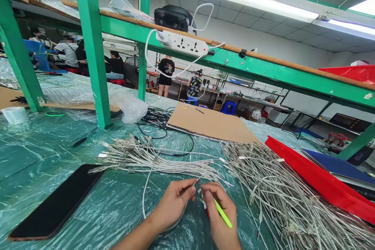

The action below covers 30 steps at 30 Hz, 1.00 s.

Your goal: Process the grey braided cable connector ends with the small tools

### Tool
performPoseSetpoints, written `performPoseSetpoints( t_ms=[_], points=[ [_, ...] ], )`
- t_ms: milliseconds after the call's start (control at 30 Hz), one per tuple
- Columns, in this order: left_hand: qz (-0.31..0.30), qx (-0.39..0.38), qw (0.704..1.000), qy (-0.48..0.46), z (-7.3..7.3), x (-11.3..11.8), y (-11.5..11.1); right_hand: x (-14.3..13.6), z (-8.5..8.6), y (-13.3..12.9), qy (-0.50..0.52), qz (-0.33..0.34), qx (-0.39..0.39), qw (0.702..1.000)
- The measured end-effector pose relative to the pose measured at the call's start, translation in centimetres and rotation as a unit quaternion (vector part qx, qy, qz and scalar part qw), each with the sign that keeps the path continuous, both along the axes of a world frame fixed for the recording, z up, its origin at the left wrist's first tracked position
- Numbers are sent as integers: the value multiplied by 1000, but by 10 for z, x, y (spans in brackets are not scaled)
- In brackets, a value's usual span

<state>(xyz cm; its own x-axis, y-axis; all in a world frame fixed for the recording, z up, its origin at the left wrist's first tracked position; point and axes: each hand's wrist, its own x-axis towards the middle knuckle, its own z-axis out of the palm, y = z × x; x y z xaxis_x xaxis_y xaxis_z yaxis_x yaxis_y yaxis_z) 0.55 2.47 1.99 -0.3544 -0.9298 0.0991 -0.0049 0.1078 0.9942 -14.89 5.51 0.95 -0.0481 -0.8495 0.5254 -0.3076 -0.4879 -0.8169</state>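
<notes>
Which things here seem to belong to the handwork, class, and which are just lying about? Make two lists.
Likely in the job:
held cable
yellow tool
cable bundle
cable pile

Likely lying about:
phone
cardboard
plastic bag

Glossy plastic sheeting (114,203), matt cardboard (212,124), smooth cables (178,166)

The left forearm (136,234) slants up from the lower edge to the left hand (172,205), whose thumb (188,194) and index finger (186,183) pinch together; just beside it, the right hand (220,213) has its fingers (218,190) curled inward
</notes>
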Motion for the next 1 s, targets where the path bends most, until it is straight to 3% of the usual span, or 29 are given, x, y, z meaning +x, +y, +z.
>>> performPoseSetpoints(
  t_ms=[267, 467, 633, 833, 1000],
  points=[
    [-6, -11, 1000, 4, 1, 0, 0, 3, 4, 1, -1, 49, -18, 999],
    [2, -13, 1000, -5, 0, 0, -1, 1, 3, 0, 3, -5, -5, 1000],
    [-10, -23, 1000, 11, -1, -1, -2, 2, 1, 0, 7, 44, -26, 999],
    [2, -16, 1000, -6, -4, 0, -2, 1, -2, -1, 15, -7, -16, 1000],
    [-14, -38, 999, -6, -2, 1, -2, 4, -1, 0, 1, 33, -16, 999]
  ],
)
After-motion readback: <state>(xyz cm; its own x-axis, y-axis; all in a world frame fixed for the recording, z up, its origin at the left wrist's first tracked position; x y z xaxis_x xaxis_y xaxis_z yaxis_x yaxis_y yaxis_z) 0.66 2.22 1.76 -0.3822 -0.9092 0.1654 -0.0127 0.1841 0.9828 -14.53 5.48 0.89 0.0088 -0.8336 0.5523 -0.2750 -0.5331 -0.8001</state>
